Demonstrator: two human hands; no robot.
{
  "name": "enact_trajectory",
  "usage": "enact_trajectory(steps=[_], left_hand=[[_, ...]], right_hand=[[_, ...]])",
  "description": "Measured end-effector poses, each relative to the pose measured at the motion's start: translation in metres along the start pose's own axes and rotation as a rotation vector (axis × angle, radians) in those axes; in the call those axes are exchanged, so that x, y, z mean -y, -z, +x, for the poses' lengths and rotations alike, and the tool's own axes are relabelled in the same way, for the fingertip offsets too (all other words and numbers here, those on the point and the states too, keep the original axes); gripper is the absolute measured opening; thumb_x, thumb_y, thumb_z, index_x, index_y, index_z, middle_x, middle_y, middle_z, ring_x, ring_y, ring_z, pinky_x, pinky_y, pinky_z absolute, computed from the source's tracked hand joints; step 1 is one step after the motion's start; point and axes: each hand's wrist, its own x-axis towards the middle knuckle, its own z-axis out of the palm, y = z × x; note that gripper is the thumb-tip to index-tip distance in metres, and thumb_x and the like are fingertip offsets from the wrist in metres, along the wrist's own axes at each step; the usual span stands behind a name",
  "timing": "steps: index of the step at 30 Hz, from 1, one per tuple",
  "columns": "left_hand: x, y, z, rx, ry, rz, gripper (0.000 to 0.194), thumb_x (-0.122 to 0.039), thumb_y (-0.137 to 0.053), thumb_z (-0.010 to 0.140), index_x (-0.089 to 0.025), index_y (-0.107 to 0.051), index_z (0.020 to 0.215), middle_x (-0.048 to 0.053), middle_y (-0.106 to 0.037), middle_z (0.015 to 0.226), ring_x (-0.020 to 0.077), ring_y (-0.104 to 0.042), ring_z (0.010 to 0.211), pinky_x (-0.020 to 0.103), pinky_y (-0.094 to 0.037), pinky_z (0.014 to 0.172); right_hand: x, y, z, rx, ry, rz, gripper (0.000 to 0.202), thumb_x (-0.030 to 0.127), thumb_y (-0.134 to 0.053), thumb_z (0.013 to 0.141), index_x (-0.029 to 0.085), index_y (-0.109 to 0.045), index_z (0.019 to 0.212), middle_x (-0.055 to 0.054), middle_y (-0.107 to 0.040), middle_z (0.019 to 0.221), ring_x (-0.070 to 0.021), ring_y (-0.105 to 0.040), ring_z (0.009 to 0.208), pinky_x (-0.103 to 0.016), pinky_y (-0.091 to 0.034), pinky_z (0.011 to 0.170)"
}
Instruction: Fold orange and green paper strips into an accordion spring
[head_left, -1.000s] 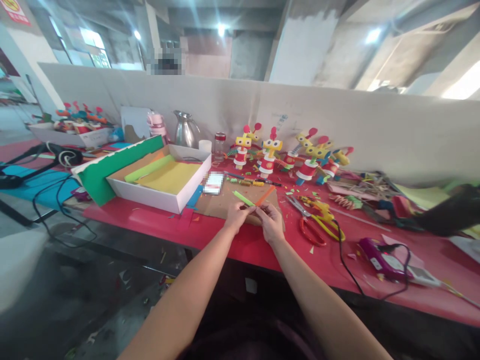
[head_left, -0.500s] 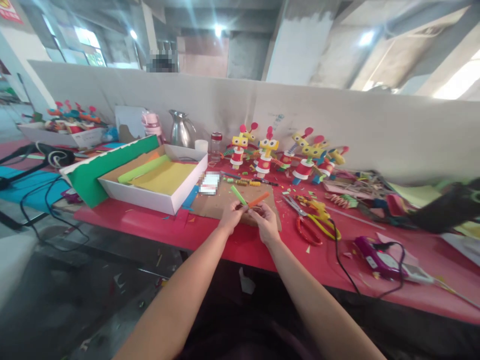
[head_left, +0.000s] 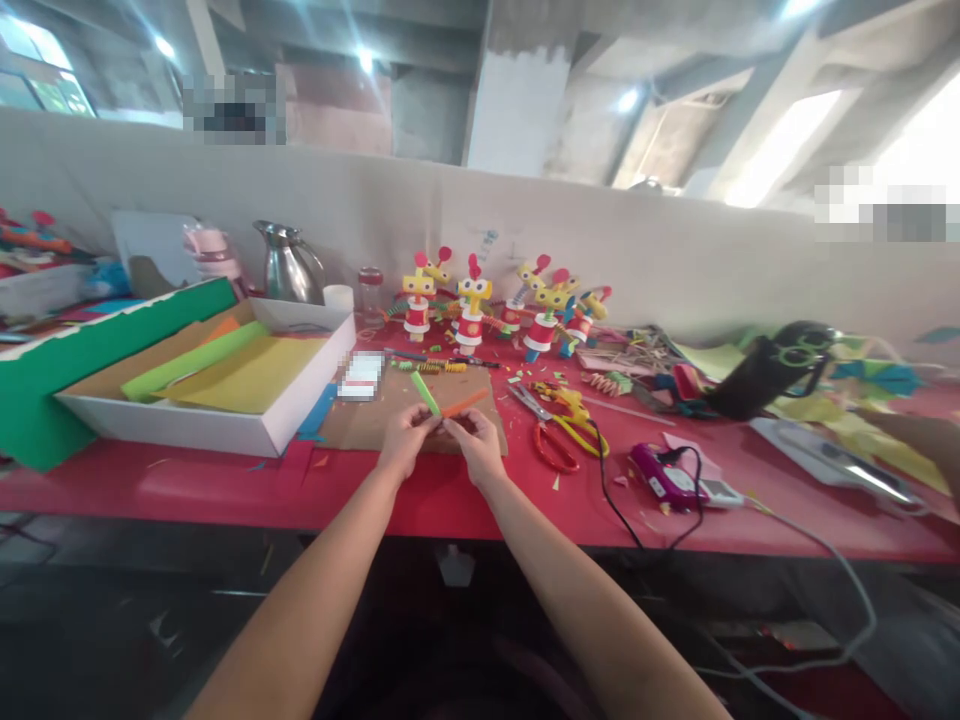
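Two paper strips, one green point(head_left: 425, 392) and one orange point(head_left: 465, 403), meet at an angle between my fingertips above a brown cardboard sheet point(head_left: 360, 422). My left hand point(head_left: 405, 440) pinches them where they join, close to the green strip's lower end. Fingers of my right hand point(head_left: 476, 445) are closed at the same joint, by the orange strip. How the strips overlap is hidden by my fingers. Beyond the cardboard's far edge lie folded paper springs point(head_left: 431, 367). To the right rest red-handled scissors point(head_left: 551, 440) and a yellow-handled tool point(head_left: 585, 435).
Several paper robot figures point(head_left: 469, 310) stand at the back. On the left is a white box point(head_left: 247, 432) holding coloured paper, beside a green board point(head_left: 45, 420). A purple device point(head_left: 664, 480) with cables sits right, near a black bottle point(head_left: 772, 370) and paper scraps.
The view has swung to the right, so the table's things appear further left. Both hands still grip the strips, and the orange strip now lies at a lower slant.
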Motion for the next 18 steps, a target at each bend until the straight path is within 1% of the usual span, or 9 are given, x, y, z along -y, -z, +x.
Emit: enact_trajectory(steps=[5,9,14,18], left_hand=[[-0.0008,-0.0007,0.0016,-0.003,0.056,-0.022,0.034,-0.035,-0.084,0.048,-0.015,-0.070,0.071,0.001,-0.067,0.062,0.0148,-0.062,0.059,0.031,-0.051,0.067],[0.0012,0.0005,0.0032,-0.001,0.085,-0.010,0.033,-0.035,-0.085,0.047,-0.014,-0.072,0.069,0.002,-0.067,0.058,0.0160,-0.062,0.056,0.030,-0.050,0.064],[-0.0003,0.0003,0.0023,0.023,0.107,-0.011,0.038,-0.037,-0.083,0.051,-0.014,-0.075,0.079,0.006,-0.072,0.067,0.0195,-0.066,0.065,0.032,-0.051,0.069],[-0.0052,-0.0018,-0.0014,0.058,0.121,-0.020,0.043,-0.030,-0.084,0.049,-0.014,-0.076,0.088,0.007,-0.074,0.073,0.0211,-0.068,0.071,0.035,-0.051,0.077]], right_hand=[[-0.0008,0.0006,0.0012,-0.024,-0.014,-0.005,0.017,0.030,-0.071,0.065,0.021,-0.065,0.079,0.000,-0.069,0.071,-0.0164,-0.064,0.065,-0.029,-0.051,0.067],[-0.0023,0.0001,0.0024,-0.044,-0.042,0.037,0.020,0.030,-0.073,0.064,0.020,-0.066,0.081,0.000,-0.069,0.071,-0.0160,-0.064,0.062,-0.028,-0.052,0.065],[-0.0047,0.0008,0.0051,-0.055,-0.039,0.067,0.021,0.034,-0.072,0.066,0.019,-0.066,0.081,-0.001,-0.069,0.069,-0.0173,-0.064,0.062,-0.031,-0.052,0.066],[-0.0030,0.0009,0.0061,-0.062,-0.026,0.089,0.019,0.033,-0.072,0.066,0.020,-0.066,0.078,0.001,-0.067,0.065,-0.0167,-0.063,0.060,-0.030,-0.051,0.066]])
